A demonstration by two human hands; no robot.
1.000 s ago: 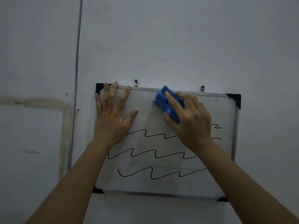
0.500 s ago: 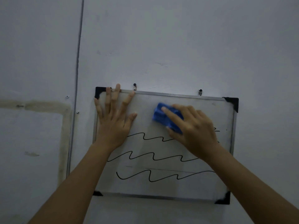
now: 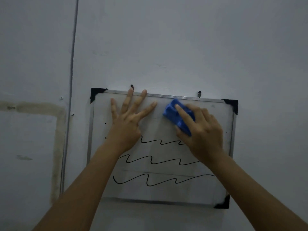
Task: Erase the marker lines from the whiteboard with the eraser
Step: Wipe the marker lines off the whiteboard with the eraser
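Right hand grips the blue eraser flat on the whiteboard near its 1 o'clock edge, left hand splayed flat bracing at 11; best sweep toward 6 with even pressure across the three marker lines.

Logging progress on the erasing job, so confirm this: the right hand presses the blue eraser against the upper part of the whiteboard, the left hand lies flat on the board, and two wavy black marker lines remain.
Not quite: the head view shows three wavy black marker lines remaining, not two. The rest holds: the right hand presses the blue eraser against the upper part of the metal-framed whiteboard, and the left hand lies flat on it.
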